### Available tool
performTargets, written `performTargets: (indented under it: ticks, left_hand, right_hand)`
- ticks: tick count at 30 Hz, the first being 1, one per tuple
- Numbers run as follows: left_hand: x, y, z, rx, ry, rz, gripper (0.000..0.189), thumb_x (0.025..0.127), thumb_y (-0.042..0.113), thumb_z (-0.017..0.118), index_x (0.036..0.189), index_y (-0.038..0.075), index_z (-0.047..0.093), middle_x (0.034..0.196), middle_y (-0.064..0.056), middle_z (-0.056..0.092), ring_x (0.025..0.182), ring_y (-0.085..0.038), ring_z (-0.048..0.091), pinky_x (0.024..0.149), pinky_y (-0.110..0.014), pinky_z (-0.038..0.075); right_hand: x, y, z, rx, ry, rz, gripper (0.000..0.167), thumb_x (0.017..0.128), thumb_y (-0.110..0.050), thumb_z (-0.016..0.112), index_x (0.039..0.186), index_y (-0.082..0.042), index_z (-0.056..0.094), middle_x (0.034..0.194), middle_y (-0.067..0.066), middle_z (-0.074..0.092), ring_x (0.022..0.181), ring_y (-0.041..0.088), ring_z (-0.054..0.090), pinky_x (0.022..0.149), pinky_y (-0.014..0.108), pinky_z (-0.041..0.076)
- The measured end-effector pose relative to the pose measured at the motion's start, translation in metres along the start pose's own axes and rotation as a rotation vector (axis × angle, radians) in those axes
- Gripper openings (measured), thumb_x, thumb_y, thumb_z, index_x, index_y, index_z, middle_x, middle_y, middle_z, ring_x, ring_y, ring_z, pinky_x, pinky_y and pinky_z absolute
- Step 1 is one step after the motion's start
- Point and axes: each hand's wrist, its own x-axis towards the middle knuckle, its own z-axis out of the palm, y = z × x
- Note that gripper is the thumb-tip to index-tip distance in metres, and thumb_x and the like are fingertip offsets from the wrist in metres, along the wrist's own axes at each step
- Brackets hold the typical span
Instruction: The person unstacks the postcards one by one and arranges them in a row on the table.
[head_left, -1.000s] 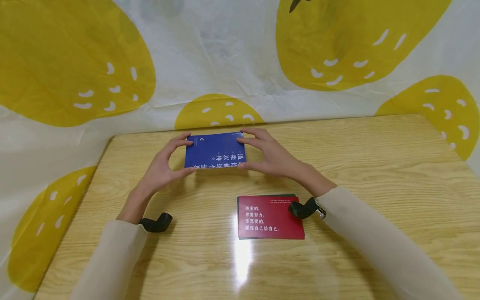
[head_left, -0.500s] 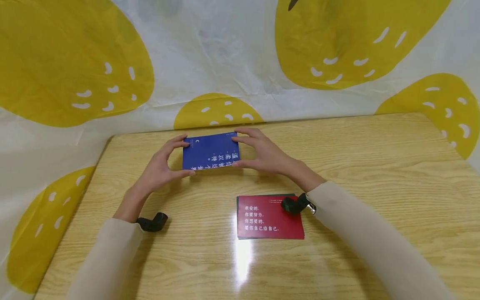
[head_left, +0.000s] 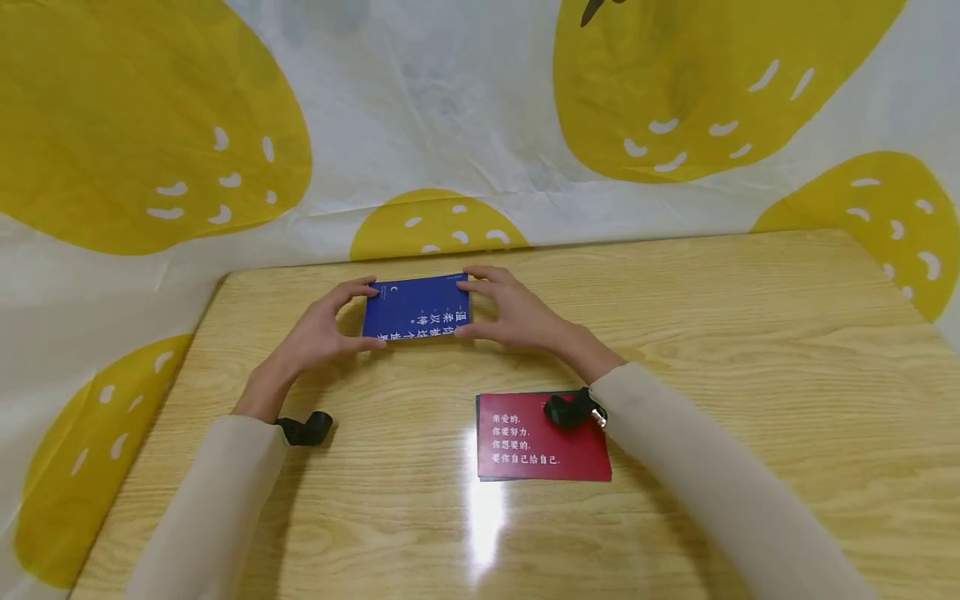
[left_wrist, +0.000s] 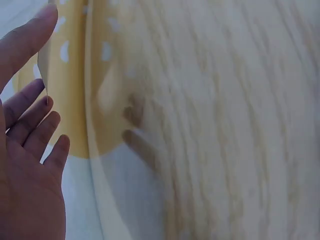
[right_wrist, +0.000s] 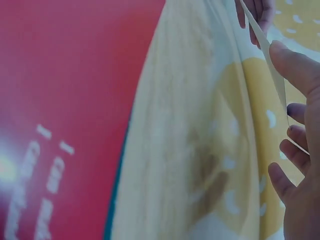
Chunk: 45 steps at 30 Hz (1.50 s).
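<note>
A blue card (head_left: 420, 305) with white Chinese characters and a small moon mark is held level above the table's far part. My left hand (head_left: 318, 332) pinches its left end, thumb at the near edge and fingers at the far edge. At the opposite end my right hand (head_left: 517, 312) grips it the same way. From the right wrist view the card (right_wrist: 270, 65) appears edge-on and thin, my thumb on one side and fingertips on the other. The left wrist view catches only a sliver of it beside my left hand (left_wrist: 35, 150).
Nearer me on the wooden table (head_left: 390, 517) lies a red card (head_left: 525, 450) with white characters, on top of a dark green one that peeks out at its edges. My right wrist's black camera mount (head_left: 567, 410) overlaps it. A lemon-print cloth (head_left: 450, 125) hangs behind the table.
Both hands have brought the blue card slightly to the left and lower, toward the table. The right forearm has shifted left over the red card, which stays put.
</note>
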Motion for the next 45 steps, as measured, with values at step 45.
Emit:
performTargets:
  ticks: [45]
  left_hand:
    - [-0.019,-0.040,-0.023,0.021,-0.068,-0.081,0.074,0.073,0.027,0.085,0.136,0.011,0.051,0.152,-0.006,0.033,0.142,-0.030,0.019,0.112,-0.054,0.013]
  right_hand:
    - [0.031,-0.018,0.038,-0.133,-0.069,0.043,0.075,0.083,-0.055,0.066,0.143,-0.016,0.046,0.152,0.005,0.031,0.137,0.028,0.023,0.104,0.051,0.024]
